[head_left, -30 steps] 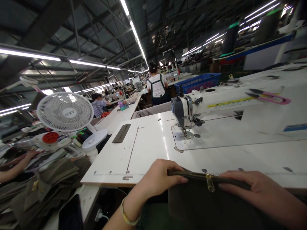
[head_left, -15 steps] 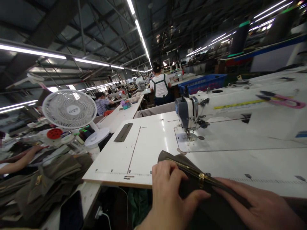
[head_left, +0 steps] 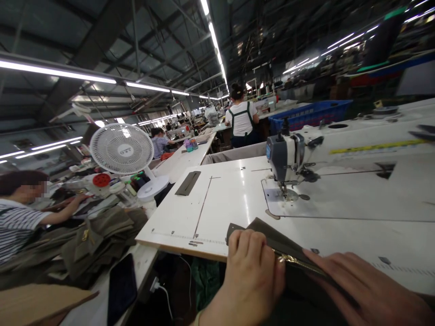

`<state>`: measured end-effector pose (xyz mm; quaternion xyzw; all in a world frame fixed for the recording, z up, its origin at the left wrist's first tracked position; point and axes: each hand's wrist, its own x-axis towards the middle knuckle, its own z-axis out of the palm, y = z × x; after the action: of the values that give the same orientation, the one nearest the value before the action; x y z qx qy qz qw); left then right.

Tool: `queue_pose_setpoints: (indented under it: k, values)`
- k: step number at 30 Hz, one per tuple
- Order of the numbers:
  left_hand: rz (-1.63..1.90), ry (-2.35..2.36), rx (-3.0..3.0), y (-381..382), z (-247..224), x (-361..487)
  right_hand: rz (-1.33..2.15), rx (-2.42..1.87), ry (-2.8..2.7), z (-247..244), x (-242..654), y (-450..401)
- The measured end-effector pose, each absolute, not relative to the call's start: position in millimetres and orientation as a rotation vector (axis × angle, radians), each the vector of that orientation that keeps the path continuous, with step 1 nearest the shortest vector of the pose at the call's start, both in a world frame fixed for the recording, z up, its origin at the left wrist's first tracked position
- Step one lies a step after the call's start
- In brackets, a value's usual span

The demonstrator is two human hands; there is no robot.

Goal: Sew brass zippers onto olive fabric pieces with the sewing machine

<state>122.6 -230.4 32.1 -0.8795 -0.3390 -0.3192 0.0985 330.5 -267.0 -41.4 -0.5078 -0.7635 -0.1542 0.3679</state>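
Observation:
Dark olive fabric with a gold zipper lies over the front edge of the white sewing table. My left hand is closed around the fabric's left part, beside the zipper. To the right, my right hand grips the fabric, its fingers along the fold and the lower part partly hidden. Behind the hands stands the sewing machine head, its needle area apart from the fabric. A small olive strip rests flat at the table's left.
A white fan stands left. Beyond it a striped-shirt person works near piled olive garments. A phone lies on the lower left ledge. A blue crate and another person are behind the machine.
The view has turned left, bringing the striped-shirt person into sight. My left hand's fingers have closed, with the thumb drawn in against the fabric, and the zipper part has shifted.

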Motion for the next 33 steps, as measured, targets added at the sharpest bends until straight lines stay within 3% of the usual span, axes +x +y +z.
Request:
queue_pose_setpoints:
  k: [10,21,27,33]
  values:
    - [-1.275,-1.527,-3.002,-229.0,58.4,109.7,-0.525,-1.191,-2.026,-21.2,325.1,-265.3]
    - [-1.508,-1.878,-2.937,-213.2,44.8,87.0,-0.151,-1.287,-1.902,-20.1,328.4,-260.2]
    - [-1.611,-1.579,-3.049,-207.5,42.3,84.9,0.205,-1.375,-1.775,-23.8,329.7,-255.9]
    - [-1.567,-1.267,-3.147,-201.4,41.2,78.8,0.253,-1.265,-1.698,-10.6,330.0,-253.3]
